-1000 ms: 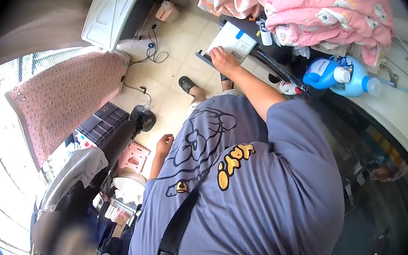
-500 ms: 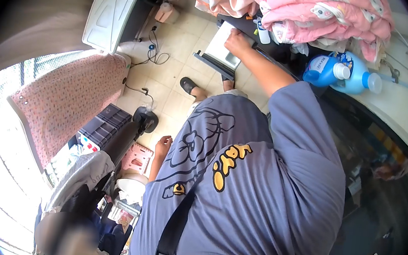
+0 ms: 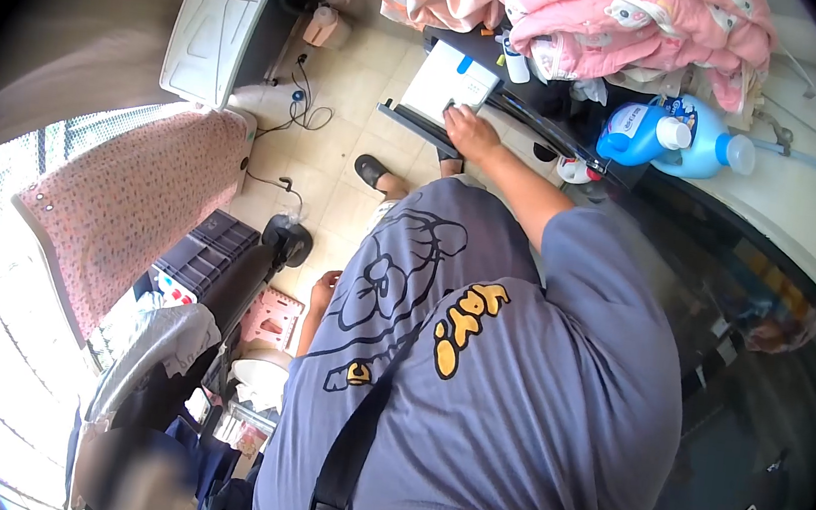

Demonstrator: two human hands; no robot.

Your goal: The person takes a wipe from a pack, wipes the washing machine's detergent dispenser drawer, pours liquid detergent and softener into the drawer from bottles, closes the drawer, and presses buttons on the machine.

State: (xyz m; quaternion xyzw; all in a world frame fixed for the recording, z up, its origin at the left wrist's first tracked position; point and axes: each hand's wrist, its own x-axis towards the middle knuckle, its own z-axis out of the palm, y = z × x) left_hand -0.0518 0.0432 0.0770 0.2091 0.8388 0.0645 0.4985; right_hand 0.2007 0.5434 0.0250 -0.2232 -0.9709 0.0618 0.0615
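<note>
My right hand (image 3: 473, 136) reaches down to an open dark drawer (image 3: 421, 127). Its fingers are bent together at the near corner of a white box (image 3: 445, 80) lying in the drawer. A small dark patch shows on the box at the fingertips; whether they pinch anything there is hidden. A blue mark sits on the box's far edge. Beside my body hangs my left hand (image 3: 324, 291), partly covered by my grey shirt (image 3: 514, 388). Its visible fingers are loosely bent, apart, with nothing seen in them.
Pink bedding (image 3: 645, 25) is heaped above the drawer, near two blue bottles (image 3: 638, 135). A black cable (image 3: 308, 113) lies on the tiled floor. To the left stand a patterned ironing board (image 3: 147, 205), a dark folded crate (image 3: 210, 253) and a pink stool (image 3: 270, 318).
My right hand has moved from the far part of the white box to its near corner, uncovering the blue mark. My left hand stays at my side, slightly more hidden by the shirt.
</note>
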